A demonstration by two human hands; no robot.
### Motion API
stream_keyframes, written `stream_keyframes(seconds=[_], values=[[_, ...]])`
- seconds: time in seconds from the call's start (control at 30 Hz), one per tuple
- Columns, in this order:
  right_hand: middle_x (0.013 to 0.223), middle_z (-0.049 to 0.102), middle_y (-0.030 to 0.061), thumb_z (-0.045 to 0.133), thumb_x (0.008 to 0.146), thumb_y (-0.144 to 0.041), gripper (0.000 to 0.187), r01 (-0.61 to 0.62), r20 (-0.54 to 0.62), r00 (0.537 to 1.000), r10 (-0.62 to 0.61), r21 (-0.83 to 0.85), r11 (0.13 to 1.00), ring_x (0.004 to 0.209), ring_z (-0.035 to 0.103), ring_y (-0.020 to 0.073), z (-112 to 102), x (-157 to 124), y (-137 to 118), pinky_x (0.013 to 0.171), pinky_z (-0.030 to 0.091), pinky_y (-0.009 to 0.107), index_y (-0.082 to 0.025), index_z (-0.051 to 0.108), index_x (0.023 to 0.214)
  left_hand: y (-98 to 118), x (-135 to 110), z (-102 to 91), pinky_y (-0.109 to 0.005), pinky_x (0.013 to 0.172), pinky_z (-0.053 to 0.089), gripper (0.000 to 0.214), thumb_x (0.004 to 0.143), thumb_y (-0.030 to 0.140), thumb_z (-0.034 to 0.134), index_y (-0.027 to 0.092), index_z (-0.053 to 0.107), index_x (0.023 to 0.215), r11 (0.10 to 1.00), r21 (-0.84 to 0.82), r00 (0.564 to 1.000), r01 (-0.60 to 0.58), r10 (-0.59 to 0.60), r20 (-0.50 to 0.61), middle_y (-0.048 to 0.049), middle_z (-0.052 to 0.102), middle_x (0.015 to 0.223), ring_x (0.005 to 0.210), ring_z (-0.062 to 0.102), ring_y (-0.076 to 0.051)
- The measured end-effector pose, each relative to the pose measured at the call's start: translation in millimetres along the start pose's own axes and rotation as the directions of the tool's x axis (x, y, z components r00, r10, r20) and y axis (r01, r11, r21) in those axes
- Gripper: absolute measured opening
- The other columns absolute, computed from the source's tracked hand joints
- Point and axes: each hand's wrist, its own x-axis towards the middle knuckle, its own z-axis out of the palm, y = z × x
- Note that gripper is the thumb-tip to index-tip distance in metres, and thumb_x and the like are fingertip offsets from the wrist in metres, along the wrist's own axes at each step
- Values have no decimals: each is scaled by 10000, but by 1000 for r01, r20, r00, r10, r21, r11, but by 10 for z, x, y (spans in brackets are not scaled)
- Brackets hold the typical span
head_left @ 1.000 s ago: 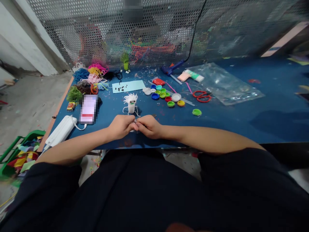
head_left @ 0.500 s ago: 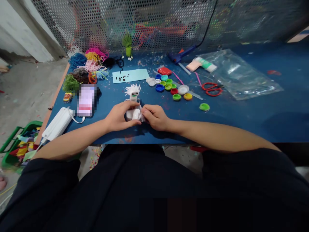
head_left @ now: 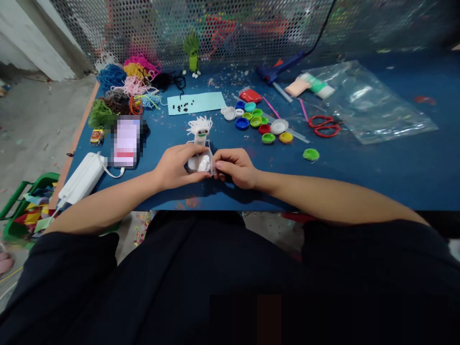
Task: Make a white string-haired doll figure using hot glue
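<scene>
My left hand (head_left: 176, 165) curves thumb and fingers around a small clear packet of white clay (head_left: 200, 163) near the table's front edge. At the packet's right edge, my right hand (head_left: 235, 167) is closed in a pinch, its fingertips on the plastic. Just behind the packet stands a white doll (head_left: 200, 133) with yarn hair, dark eyes and a green mouth; its lower part is hidden by my left fingers and the packet.
Yarn bundles (head_left: 132, 86), a phone (head_left: 126, 141) and a white power strip (head_left: 82, 178) lie left. Behind are a blue card (head_left: 206, 102) with black bits and a green doll (head_left: 193, 57). Rightward lie small colored caps (head_left: 256, 121), red scissors (head_left: 324, 126), a glue gun (head_left: 276, 71) and a plastic bag (head_left: 373, 110).
My right fingers have shifted their pinch at the packet's edge, with the fist loosening a little. My left hand keeps its hold. The whole view has tilted and shifted slightly.
</scene>
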Motion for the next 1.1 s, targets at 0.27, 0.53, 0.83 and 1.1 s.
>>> stream_keyframes(seconds=[0.27,0.53,0.83,1.1], values=[[710,723,22,761,967,-428,316,-6,21,1000,5,62,998,503,566,68,-24,4,23,468,424,174,-132,678,893,-25,0,-17,-383,970,606,638,952,619,723,162,671,1393,1000,12,1000,4,-4,26,-146,799,1238,1079,779,-253],[709,727,29,739,996,-427,321,10,29,1000,-12,66,998,497,563,63,-27,9,34,464,422,173,-128,696,888,-43,7,-14,-389,966,608,673,940,647,726,149,680,1390,1000,0,999,16,-16,39,-157,797,1233,1072,777,-258],[684,735,46,675,1043,-531,460,-8,34,999,6,41,999,472,564,67,-26,21,21,442,404,172,-123,708,834,-71,9,3,-387,981,613,655,951,639,723,154,678,1390,999,-9,999,-36,36,30,-155,802,1233,1104,787,-260],[676,715,19,709,1007,-508,417,-22,-45,999,22,19,1000,472,555,69,-10,50,36,449,403,176,-143,666,811,-56,29,-20,-391,993,611,667,933,642,749,145,689,1374,1000,-26,998,-5,7,58,-159,803,1224,1111,787,-271]])
